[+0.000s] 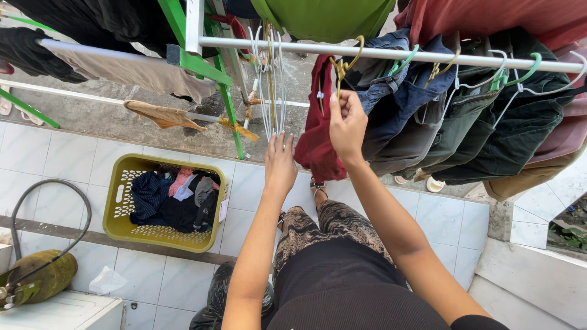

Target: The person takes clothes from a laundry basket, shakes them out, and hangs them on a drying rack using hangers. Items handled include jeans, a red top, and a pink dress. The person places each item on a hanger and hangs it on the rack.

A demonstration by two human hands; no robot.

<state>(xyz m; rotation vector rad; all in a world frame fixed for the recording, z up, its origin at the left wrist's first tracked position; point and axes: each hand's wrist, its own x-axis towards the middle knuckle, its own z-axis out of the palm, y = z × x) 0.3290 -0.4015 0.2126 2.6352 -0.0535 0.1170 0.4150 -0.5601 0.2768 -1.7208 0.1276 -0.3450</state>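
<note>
Below, a yellow-green plastic laundry basket point(164, 205) of clothes sits on white tiles. Higher, the left hand point(280, 164) reaches open-fingered, empty, toward bare wire hangers point(269, 85). The right hand point(346, 125) pinches a dark red garment point(317, 131) on its gold hanger point(343, 64), steadying it on the white rail point(391, 54).

both arms are bare from the shoulder down, with no sleeves, watch, bracelet or rings showing on the left hand point(280, 164) or the right hand point(347, 125). the nails are short and unpainted as far as can be seen. the person wears a black ribbed top point(361, 293), close-fitting, its fine vertical ribs catching the light. below it come loose trousers point(330, 226) in a brown and black mottled print, like a marbled or animal pattern. one foot shows beyond the trousers in a strappy sandal point(317, 186), dark with small pale studs along the straps.
</note>
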